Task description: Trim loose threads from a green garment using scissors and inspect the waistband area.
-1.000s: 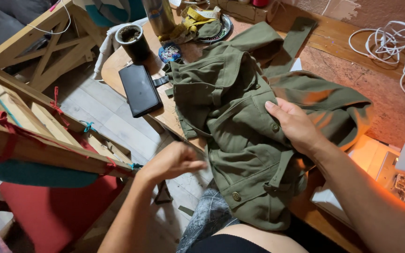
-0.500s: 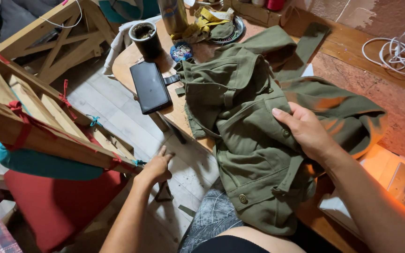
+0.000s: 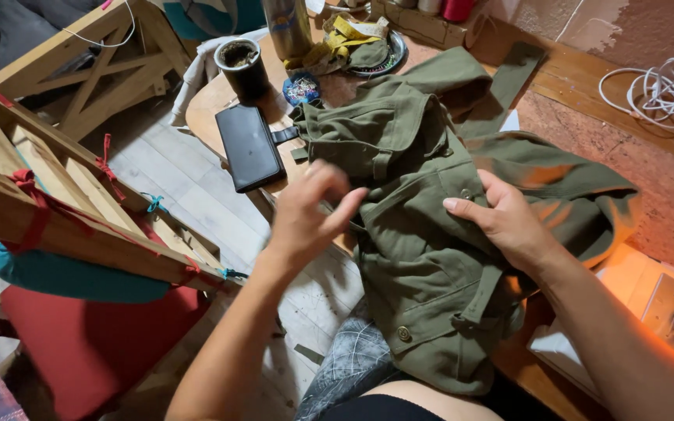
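Right hand (image 3: pixel 509 222) lies flat, fingers together, pressing on the olive-green jacket (image 3: pixel 423 257). Left hand (image 3: pixel 310 206) hangs just to its left, fingers loosely spread and blurred at the jacket's edge; whether it grips the cloth cannot be told. The jacket is bunched under and between both hands, draping off the wooden table (image 3: pixel 571 78). Beyond the left hand lie a black wallet (image 3: pixel 250 148) and dark cup (image 3: pixel 242 66).

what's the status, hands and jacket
Right hand flat on olive jacket, open. Left hand open at its edge. Black wallet beside it.
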